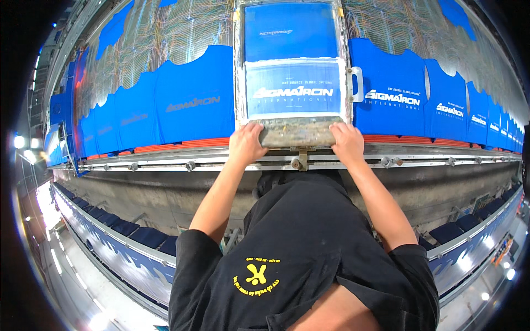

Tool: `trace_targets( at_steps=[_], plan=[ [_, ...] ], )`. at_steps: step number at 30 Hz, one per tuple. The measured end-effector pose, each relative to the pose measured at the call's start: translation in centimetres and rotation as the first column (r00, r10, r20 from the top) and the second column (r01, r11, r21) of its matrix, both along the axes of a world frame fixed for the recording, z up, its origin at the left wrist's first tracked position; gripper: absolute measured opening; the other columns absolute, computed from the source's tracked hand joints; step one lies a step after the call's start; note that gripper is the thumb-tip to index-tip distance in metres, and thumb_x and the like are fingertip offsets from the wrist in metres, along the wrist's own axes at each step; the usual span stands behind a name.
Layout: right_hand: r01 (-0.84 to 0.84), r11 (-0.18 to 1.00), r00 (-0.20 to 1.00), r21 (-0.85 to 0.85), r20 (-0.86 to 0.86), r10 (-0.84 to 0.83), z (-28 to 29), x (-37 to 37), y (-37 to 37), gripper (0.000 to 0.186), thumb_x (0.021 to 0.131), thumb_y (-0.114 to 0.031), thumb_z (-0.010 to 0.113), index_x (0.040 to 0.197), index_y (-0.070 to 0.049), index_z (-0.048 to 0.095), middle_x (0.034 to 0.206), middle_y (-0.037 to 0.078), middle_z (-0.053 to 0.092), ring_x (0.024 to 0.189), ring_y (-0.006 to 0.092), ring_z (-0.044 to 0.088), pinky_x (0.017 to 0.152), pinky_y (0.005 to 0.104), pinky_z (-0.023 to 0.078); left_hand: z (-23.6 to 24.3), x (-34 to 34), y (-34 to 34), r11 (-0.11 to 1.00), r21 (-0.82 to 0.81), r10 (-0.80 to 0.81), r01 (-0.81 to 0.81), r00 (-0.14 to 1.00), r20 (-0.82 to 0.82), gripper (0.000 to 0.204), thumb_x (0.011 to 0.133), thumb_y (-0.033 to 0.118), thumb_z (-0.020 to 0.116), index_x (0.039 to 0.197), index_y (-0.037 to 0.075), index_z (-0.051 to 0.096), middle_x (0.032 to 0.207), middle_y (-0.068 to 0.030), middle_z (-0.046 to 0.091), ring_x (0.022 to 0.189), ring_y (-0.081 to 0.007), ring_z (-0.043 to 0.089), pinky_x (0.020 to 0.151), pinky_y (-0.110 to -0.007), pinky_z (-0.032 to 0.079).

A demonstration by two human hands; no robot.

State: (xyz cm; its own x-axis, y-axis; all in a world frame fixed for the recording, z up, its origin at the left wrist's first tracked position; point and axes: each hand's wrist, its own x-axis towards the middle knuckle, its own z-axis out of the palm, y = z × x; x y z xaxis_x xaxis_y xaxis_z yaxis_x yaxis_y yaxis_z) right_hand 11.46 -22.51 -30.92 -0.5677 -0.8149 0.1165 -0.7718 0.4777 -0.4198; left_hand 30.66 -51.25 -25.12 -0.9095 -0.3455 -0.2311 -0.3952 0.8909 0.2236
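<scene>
A framed printing screen (292,33) lies over a blue shirt on the long table, its window showing blue cloth with a white print. My left hand (247,142) grips the near left end of the grey squeegee (298,133) that rests on the frame's near edge. My right hand (346,139) grips its near right end. Both arms reach straight forward from my black shirt.
A long row of blue shirts (193,99) with white prints lies side by side along the table, left and right of the screen. A metal rail (165,161) with bolts runs along the table's near edge. Below it a lower shelf (127,229) holds dark blue pieces.
</scene>
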Motion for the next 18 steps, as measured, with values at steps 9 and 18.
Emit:
trace_targets(
  at_steps=[9, 18],
  plan=[
    [-0.078, 0.997, 0.989, 0.017, 0.124, 0.075, 5.8, 0.5, 2.5, 0.027, 0.073, -0.015, 0.082, 0.096, -0.012, 0.069, 0.095, 0.003, 0.067, 0.096, 0.0265, 0.066, 0.083, 0.0430, 0.052, 5.5, 1.2, 0.8, 0.994, 0.095, -0.075, 0.062, 0.987, 0.140, 0.042, 0.079, 0.040, 0.088, 0.107, 0.010, 0.079, 0.097, -0.0114, 0.079, 0.095, -0.0360, 0.075, 0.083, -0.049, 0.059],
    [-0.015, 0.997, 0.999, 0.075, 0.039, 0.012, 4.8, -16.9, -10.9, 0.025, 0.081, -0.031, 0.086, 0.093, -0.011, 0.075, 0.088, 0.006, 0.072, 0.090, 0.0300, 0.071, 0.074, 0.0442, 0.058, 4.8, -16.7, -12.3, 0.992, -0.058, -0.100, 0.112, 0.980, 0.172, 0.059, 0.088, 0.067, 0.076, 0.086, 0.009, 0.081, 0.073, -0.0160, 0.074, 0.074, -0.0373, 0.075, 0.070, -0.050, 0.060]
  ],
)
